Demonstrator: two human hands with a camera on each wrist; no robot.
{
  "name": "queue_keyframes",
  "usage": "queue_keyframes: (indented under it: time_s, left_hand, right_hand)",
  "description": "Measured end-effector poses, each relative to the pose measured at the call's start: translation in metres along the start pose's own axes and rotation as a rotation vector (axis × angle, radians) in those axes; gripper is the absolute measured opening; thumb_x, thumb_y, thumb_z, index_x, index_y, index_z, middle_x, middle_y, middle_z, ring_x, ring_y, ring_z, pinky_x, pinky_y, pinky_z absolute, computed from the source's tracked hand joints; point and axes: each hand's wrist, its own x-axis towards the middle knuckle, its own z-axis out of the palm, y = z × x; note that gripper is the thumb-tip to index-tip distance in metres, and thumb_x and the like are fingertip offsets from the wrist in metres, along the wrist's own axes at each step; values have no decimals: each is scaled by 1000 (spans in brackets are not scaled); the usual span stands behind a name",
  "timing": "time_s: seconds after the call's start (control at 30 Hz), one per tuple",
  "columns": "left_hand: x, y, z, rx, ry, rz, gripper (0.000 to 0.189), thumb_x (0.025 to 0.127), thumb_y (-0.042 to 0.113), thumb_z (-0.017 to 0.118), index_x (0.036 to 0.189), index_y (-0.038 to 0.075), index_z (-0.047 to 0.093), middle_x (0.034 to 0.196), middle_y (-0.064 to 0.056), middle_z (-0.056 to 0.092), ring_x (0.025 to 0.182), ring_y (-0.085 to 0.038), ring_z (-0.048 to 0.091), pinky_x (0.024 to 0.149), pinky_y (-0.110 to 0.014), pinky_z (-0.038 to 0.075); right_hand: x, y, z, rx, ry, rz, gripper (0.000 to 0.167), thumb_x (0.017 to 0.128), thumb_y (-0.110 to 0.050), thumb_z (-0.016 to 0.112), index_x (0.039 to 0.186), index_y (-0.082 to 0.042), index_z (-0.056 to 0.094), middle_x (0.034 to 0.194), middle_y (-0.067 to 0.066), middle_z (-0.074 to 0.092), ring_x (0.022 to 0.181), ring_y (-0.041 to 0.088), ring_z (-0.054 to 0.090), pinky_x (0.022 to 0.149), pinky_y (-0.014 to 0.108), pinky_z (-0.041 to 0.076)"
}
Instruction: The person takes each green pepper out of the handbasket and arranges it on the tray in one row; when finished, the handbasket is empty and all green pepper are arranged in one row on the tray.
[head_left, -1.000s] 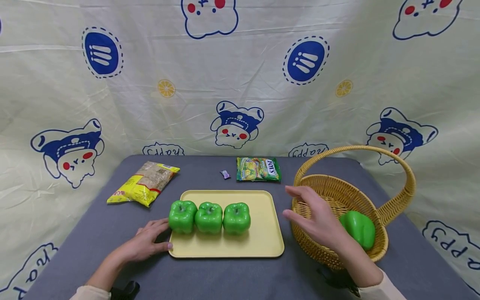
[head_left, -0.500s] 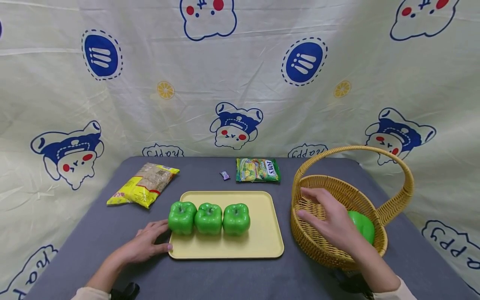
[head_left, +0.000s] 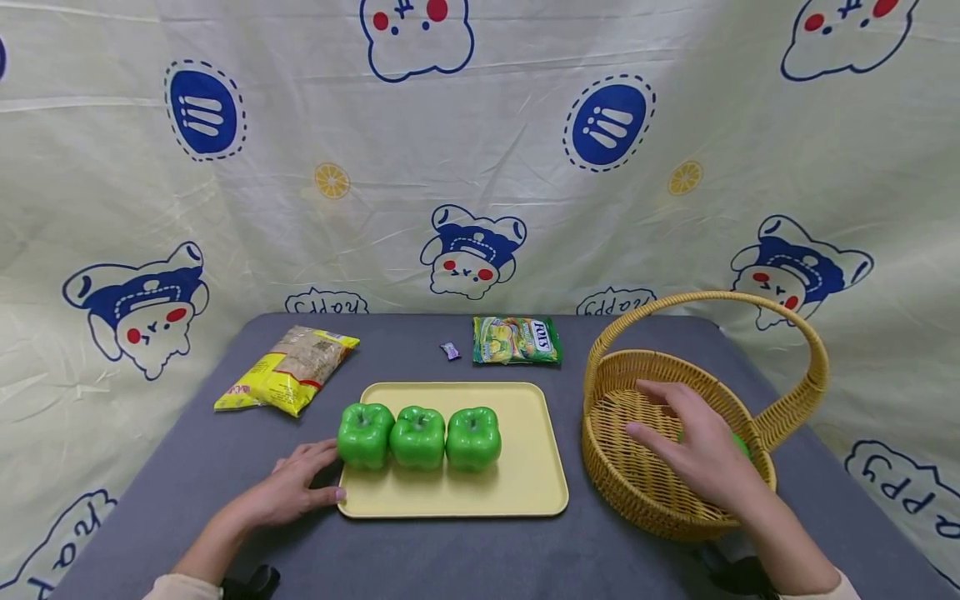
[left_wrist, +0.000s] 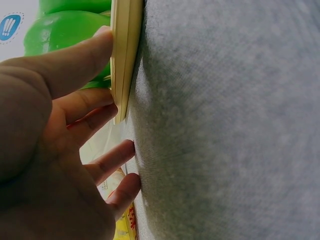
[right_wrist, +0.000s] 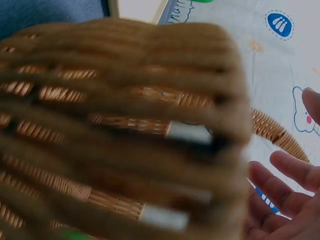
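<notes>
Three green bell peppers (head_left: 417, 437) stand in a row on a cream tray (head_left: 528, 483). My left hand (head_left: 288, 492) touches the tray's left edge, its thumb and fingertips at the rim beside the leftmost pepper (head_left: 364, 435); in the left wrist view the fingers (left_wrist: 111, 162) are spread and loosely extended. Over the wicker basket (head_left: 637, 508) on the right hovers my right hand (head_left: 701, 454), thumb and fingers apart, holding nothing. Behind that hand, another green pepper (head_left: 741, 446) in the basket is mostly hidden. The basket's woven side (right_wrist: 120, 115) fills much of the right wrist view.
A yellow snack bag (head_left: 288, 371) lies at the back left. At the back edge are a small purple packet (head_left: 450, 350) and a green snack packet (head_left: 516, 340). The basket's tall handle (head_left: 813, 358) arches over its right side. A printed curtain (head_left: 480, 125) hangs behind the table.
My right hand has moved rightward, from the basket's left rim to over its middle, covering more of the pepper inside. My left hand, the tray and its peppers have stayed put.
</notes>
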Motion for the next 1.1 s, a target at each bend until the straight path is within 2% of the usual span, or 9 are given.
queue_keyframes:
  time_s: [0.23, 0.53, 1.1]
  left_hand:
    - [0, 1, -1, -5, -6, -7, 69, 83, 37, 70, 137, 1, 47, 143, -24, 41, 129, -43, 34, 91, -68, 25]
    - [0, 1, -1, -7, -19, -16, 68, 83, 36, 69, 137, 1, 46, 144, -24, 40, 129, -44, 34, 92, -68, 25]
    - [1, 0, -1, -13, -15, -15, 69, 83, 36, 70, 137, 1, 47, 143, -25, 40, 129, -43, 34, 91, -68, 24]
  right_hand:
    - [-3, 11, -4, -44, 18, 17, 52, 87, -33, 68, 129, -6, 53, 116, 15, 59, 104, 30, 55, 82, 51, 42]
    - [-7, 24, -12, -84, -72, 143, 63, 89, -46, 60, 133, -2, 49, 121, 20, 55, 109, 37, 51, 83, 56, 41]
    - [-13, 40, -14, -153, -132, 232, 69, 88, -52, 58, 132, 0, 48, 127, 27, 52, 116, 47, 43, 85, 64, 35]
